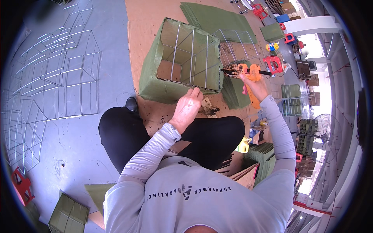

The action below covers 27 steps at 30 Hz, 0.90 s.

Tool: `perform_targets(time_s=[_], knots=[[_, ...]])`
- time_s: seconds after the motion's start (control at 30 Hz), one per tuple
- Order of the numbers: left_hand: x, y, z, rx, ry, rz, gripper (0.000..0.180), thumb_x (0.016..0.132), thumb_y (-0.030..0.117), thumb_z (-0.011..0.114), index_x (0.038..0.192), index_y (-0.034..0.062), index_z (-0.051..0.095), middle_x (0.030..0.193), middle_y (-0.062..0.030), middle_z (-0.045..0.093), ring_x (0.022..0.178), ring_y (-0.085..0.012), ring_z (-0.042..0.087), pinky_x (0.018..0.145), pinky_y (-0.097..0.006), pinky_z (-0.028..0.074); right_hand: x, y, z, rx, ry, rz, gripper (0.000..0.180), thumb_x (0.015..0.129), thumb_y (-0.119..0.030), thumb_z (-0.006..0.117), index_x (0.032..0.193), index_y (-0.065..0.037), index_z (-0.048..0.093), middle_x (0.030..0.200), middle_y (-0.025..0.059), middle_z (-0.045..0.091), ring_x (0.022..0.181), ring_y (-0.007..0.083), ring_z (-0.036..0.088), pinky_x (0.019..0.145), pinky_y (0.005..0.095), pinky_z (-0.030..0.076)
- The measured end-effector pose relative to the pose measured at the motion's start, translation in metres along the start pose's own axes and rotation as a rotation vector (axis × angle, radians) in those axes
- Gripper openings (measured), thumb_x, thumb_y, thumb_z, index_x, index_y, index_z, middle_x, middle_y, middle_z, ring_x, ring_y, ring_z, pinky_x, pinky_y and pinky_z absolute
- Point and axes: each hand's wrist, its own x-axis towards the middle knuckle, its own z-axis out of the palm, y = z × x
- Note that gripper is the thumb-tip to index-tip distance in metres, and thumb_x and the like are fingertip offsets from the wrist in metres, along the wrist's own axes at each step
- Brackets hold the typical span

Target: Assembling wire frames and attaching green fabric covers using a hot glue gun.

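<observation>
Right hand (257, 87) fingers are wrapped around the handle of an orange glue gun (255, 72), its dark-smeared nozzle pointed left, just beside the right edge of a green cloth-covered box (185, 50). At the near edge of the same box, the left hand (188, 107) is laid with its fingers curled against the rim; whether the cloth is pinched or merely pressed cannot be told.

The box is set on a brown board (144, 9) on the far side of the bent legs, its open face turned up and crossed by thin metal rods. Dark smears are seen along the rim, and a stained scrap (210, 107) is left near its right near corner. Green sheets (211, 19) are laid out on the far side, and bare wire frames (69, 58) are stood on the grey floor (116, 50) to the left.

The box would probably be found light for its bulk, stiff along its wired edges but soft and yielding across the cloth walls. It is best held by a rod or a wired corner, with the smeared rim avoided, since it may be sticky or hot. The gun should be taken only by its handle, with fingers kept off the nozzle.
</observation>
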Motion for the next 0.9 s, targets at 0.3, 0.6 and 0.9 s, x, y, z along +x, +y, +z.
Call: perform_targets(time_s=[0.3, 0.6, 0.9], knots=[[0.001, 0.002, -0.002, -0.006, 0.021, 0.012, 0.019, 0.069, -0.001, 0.061, 0.087, -0.0017, 0.057, 0.092, -0.0128, 0.054, 0.089, -0.0301, 0.059, 0.073, -0.039, 0.053, -0.004, -0.001, -0.004, -0.033, -0.042, 0.013, 0.034, 0.089, -0.032, 0.070, 0.099, 0.000, 0.060, 0.070, 0.0008, 0.057, 0.054, 0.0109, 0.057, 0.048, 0.0287, 0.052], [0.002, 0.002, -0.002, 0.009, 0.029, 0.033, 0.012, 0.071, 0.001, 0.060, 0.082, -0.0013, 0.056, 0.090, -0.0124, 0.053, 0.088, -0.0290, 0.059, 0.071, -0.039, 0.054, -0.014, 0.004, -0.010, -0.016, -0.118, 0.007, 0.036, 0.090, -0.031, 0.068, 0.105, 0.000, 0.058, 0.068, 0.0015, 0.055, 0.052, 0.0115, 0.057, 0.046, 0.0286, 0.050], [0.002, 0.002, -0.003, -0.031, -0.008, -0.008, 0.027, 0.067, -0.004, 0.061, 0.094, -0.0020, 0.058, 0.095, -0.0130, 0.055, 0.091, -0.0319, 0.059, 0.074, -0.040, 0.052, -0.025, 0.002, -0.014, -0.030, -0.121, 0.030, 0.035, 0.089, -0.032, 0.069, 0.100, 0.000, 0.059, 0.069, 0.0017, 0.055, 0.052, 0.0109, 0.057, 0.046, 0.0277, 0.050]])
